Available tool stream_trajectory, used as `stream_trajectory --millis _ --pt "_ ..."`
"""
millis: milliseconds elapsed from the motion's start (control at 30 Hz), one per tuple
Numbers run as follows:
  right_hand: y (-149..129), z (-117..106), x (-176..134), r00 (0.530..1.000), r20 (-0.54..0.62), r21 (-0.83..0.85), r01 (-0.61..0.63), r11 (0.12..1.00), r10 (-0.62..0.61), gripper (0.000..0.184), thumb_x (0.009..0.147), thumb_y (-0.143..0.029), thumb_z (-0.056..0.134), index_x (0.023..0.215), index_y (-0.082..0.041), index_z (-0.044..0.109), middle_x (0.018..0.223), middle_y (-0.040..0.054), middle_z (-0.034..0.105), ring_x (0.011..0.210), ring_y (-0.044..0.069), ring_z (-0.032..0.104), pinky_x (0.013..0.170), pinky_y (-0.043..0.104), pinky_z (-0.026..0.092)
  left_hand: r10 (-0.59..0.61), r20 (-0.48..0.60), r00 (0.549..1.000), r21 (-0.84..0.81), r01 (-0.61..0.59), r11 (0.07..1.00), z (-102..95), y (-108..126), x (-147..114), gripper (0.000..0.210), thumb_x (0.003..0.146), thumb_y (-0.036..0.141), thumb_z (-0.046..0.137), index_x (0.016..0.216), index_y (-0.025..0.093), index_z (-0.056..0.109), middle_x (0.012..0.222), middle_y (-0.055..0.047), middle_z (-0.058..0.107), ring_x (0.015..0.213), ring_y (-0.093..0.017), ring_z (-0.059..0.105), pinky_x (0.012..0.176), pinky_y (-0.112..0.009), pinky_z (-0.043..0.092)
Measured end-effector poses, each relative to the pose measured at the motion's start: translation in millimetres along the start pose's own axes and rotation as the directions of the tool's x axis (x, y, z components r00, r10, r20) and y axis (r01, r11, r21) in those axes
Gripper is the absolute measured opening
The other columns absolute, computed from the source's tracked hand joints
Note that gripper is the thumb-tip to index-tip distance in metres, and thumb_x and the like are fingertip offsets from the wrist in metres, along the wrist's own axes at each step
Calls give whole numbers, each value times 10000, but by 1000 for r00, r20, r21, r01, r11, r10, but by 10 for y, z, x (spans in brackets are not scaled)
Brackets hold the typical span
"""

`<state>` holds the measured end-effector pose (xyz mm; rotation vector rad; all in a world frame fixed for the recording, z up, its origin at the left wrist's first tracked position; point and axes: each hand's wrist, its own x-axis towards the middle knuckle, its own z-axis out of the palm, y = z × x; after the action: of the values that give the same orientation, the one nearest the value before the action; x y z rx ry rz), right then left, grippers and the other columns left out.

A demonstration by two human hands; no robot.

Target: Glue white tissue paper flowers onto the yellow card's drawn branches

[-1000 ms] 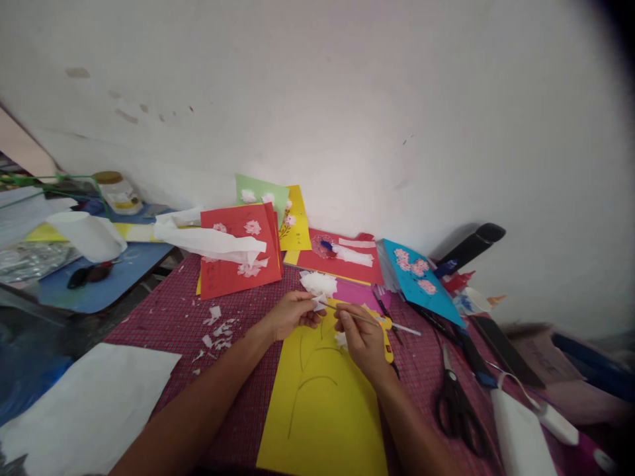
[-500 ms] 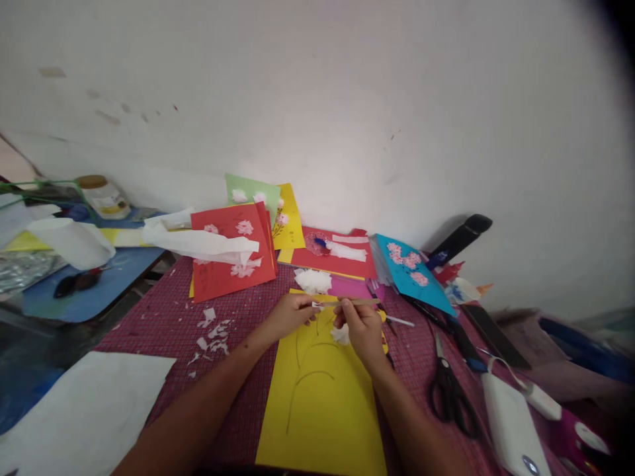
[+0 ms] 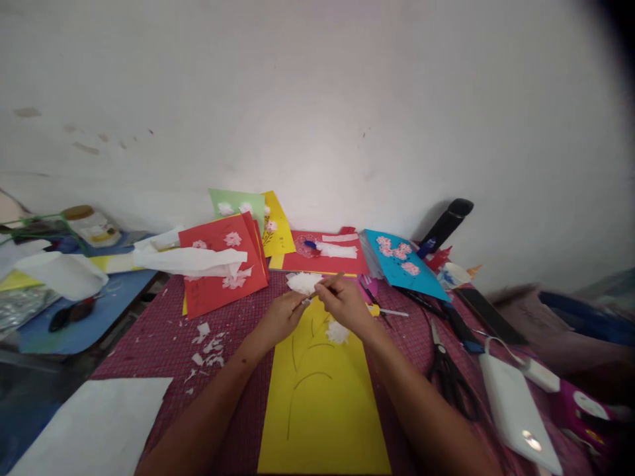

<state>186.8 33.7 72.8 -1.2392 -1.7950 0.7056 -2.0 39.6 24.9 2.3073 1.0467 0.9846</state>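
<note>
My right hand [image 3: 344, 305] is closed on a thin brown flat stick [image 3: 338, 277], which now slants up and to the right. My left hand [image 3: 282, 320] pinches at the stick's lower end, with a small bit of white paper [image 3: 306, 301] at its fingertips. Both hands are above the top of a yellow card [image 3: 322, 416] with curved stem lines drawn on it. A white crumpled paper flower [image 3: 337, 332] rests on the card by my right wrist. Just behind the hands lies a heap of white paper pieces [image 3: 303, 281].
Red cards [image 3: 223, 287] with paper flowers lean at the back left, under a white paper strip [image 3: 198, 260]. Paper scraps [image 3: 211, 350] lie left. To the right are a blue card [image 3: 407, 264], black scissors [image 3: 449, 377] and a white device [image 3: 518, 410]. A wall stands behind.
The stick has tilted from nearly level to slanting, and my hands have moved slightly left and closer together. The view has shifted a little.
</note>
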Motion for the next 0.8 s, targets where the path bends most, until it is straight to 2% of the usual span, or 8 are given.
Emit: stream_trajectory --millis 100,167,300,367,600,800 --pt "-25 9 99 995 -69 15 -69 997 70 229 901 -347 516 888 -176 668 672 23 666 518 132 590 492 229 425 -2 -27 1000 66 4 998 -5 17 103 230 975 270 446 943 168 650 897 -69 675 849 -176 601 775 -285 441" --pt "17 13 126 989 -90 51 -112 992 117 223 893 -349 517 885 -174 655 650 14 654 495 129 584 483 229 422 -13 -29 1000 120 16 993 23 13 168 218 964 270 470 912 166 654 864 -67 663 827 -177 594 759 -289 435" --pt "145 -4 137 990 14 190 -142 971 142 161 876 -334 526 878 -190 599 658 -17 635 476 116 583 476 220 429 -15 1 1000 147 14 989 117 -34 242 218 957 261 476 867 169 651 834 -56 634 826 -175 578 758 -288 425" --pt "191 -12 139 990 65 190 -134 973 123 135 876 -313 520 856 -195 583 692 -17 644 489 110 590 482 213 425 -13 31 999 133 9 991 157 -69 245 223 957 246 464 850 168 644 817 -50 618 823 -172 570 751 -284 420" --pt "265 65 147 998 50 -157 -31 987 39 185 908 -276 509 782 -187 611 697 11 665 600 127 596 548 215 360 -74 101 992 105 63 992 196 -188 200 185 901 204 517 749 161 615 748 -29 590 769 -156 555 695 -262 396" --pt "303 154 132 997 69 -317 -15 948 39 150 901 -252 523 791 -180 594 755 35 683 659 142 594 565 225 317 -148 137 979 129 130 983 182 -225 195 174 857 194 560 719 156 657 722 -28 635 703 -148 565 642 -256 378"
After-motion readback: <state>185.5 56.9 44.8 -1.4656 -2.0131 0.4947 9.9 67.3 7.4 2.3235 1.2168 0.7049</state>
